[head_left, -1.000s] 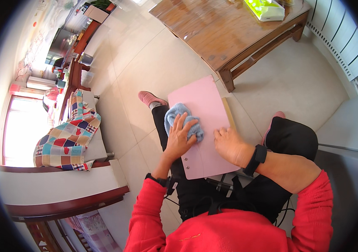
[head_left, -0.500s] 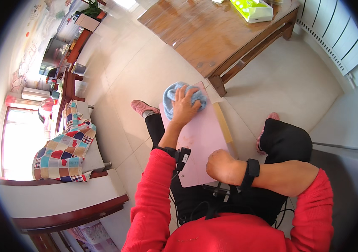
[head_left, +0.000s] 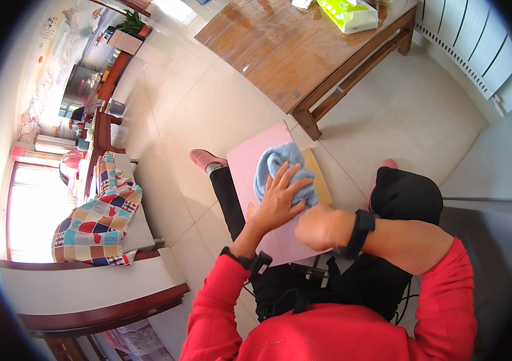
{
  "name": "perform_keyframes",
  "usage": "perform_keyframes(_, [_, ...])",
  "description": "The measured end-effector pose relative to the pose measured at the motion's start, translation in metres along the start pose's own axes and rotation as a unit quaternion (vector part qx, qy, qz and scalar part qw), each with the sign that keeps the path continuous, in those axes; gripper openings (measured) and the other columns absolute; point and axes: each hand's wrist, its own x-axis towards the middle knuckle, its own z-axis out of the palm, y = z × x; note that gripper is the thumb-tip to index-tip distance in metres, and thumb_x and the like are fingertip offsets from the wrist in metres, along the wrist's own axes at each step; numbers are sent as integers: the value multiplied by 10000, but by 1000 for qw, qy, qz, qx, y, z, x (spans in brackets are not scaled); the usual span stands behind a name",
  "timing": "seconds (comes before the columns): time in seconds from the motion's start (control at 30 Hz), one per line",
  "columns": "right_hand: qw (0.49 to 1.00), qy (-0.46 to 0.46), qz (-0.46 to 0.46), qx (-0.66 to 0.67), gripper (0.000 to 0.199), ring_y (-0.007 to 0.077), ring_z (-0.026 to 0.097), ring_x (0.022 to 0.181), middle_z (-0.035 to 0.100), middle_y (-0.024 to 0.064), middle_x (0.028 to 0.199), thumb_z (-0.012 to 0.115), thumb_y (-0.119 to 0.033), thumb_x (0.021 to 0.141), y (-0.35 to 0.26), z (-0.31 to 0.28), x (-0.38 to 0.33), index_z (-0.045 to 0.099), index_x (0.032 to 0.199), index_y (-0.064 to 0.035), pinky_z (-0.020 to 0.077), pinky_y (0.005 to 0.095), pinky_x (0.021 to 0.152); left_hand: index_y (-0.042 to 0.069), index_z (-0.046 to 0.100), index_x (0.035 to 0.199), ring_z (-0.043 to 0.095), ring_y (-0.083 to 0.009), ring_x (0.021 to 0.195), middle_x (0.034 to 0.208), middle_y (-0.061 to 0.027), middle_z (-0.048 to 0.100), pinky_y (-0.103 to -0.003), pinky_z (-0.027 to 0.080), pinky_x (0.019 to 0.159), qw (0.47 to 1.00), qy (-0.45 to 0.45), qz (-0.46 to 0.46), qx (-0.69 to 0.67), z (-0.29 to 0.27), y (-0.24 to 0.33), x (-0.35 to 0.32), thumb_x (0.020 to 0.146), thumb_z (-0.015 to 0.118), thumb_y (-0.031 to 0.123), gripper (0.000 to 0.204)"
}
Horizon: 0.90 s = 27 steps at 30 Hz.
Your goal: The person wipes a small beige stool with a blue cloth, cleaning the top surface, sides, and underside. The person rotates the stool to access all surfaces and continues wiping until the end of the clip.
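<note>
A pink flat board (head_left: 247,157) with a tan strip along its right side lies tilted between my knees, its near end by my lap. My left hand (head_left: 278,201) presses a crumpled light blue cloth (head_left: 272,161) onto the right part of its surface, fingers spread over the fabric. At the board's right edge, just below the cloth, my right hand (head_left: 319,227) is closed around the edge; its fingertips are hidden. Faint brownish marks show on the pink surface near my left hand. Both wrists wear black straps.
A brown wooden table (head_left: 256,51) stands ahead, with a green and white tissue pack (head_left: 352,17) on it. To the right are a white radiator (head_left: 469,42) and a grey surface (head_left: 490,162). A patchwork cloth (head_left: 102,225) covers furniture at left.
My left hand has drawn the cloth from the board's far end nearer to me and rightward, close to my right hand. The board has shifted slightly; my right hand stays at its edge.
</note>
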Motion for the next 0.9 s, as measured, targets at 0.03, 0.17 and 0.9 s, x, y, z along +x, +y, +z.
perform_keyframes(0.03, [1000,17,20,1,169,297,712,937,739,132,957,651,-137,798,4,-8,-5,771,904,-84,557,409,775,201,603,1278,252,-394,1466,1516,-122,387,-615,227,1131,1000,-3,-1,4,1,4,-12,775,716,209,516])
perform_keyframes(0.17, [981,140,125,-52,126,251,725,889,747,89,895,668,-152,792,25,-31,-19,771,852,-109,552,393,711,216,593,1310,217,-402,1482,1555,-137,341,-633,214,1130,999,-40,-17,10,5,31,-69,754,746,234,577])
perform_keyframes(0.9, [956,179,187,-142,159,210,689,915,718,39,916,591,-175,864,43,-1,27,709,954,-118,517,348,779,182,626,1262,297,-395,1448,1508,-139,406,-589,302,1117,1000,8,-28,5,-5,1,-22,764,695,265,510])
